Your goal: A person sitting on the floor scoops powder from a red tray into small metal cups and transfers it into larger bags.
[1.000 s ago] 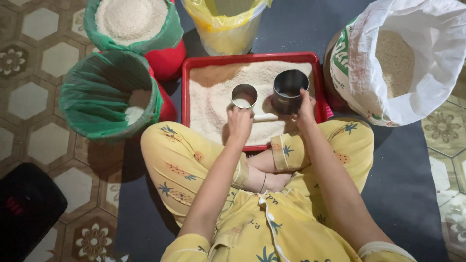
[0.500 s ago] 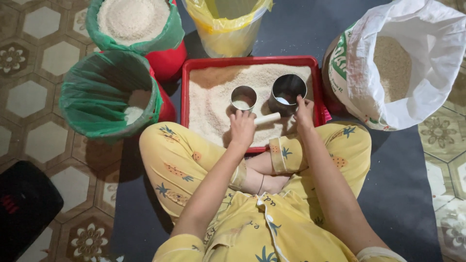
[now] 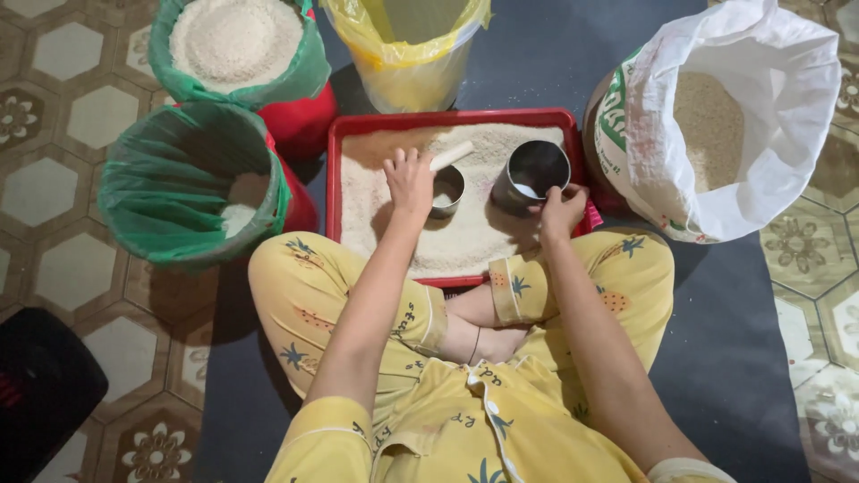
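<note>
The person's face and shoulders were out of the frame; only the arms, the crossed legs in yellow patterned clothes and both hands showed. A black thing (image 3: 40, 394) at the lower left was cut off by the edge and could not be made out. The inside of the green-lined bucket (image 3: 192, 183) lay mostly in shadow, with a little white grain at its bottom.

The floor (image 3: 54, 170) was tiled in hexagons with flower motifs, and a dark mat (image 3: 752, 340) lay over it under the person and the containers.

A red tray (image 3: 333, 192) sat on the mat before the knees, filled with a layer of white rice. The left hand (image 3: 410, 183) rested on a small metal cup (image 3: 445, 190) standing in the rice, its grip curled over the rim; how tightly the fingers closed could not be told. A short pale stick (image 3: 452, 155) lay just beside that hand, on the rice. The right hand (image 3: 562, 210) pinched the rim of a larger metal cup (image 3: 533, 174), tilted in the tray with some rice inside. Behind the tray stood a yellow-lined bucket (image 3: 403, 58), a second green-lined tub (image 3: 237, 45) heaped with white rice, and at the right an open white sack (image 3: 761, 134) holding brownish grain.
</note>
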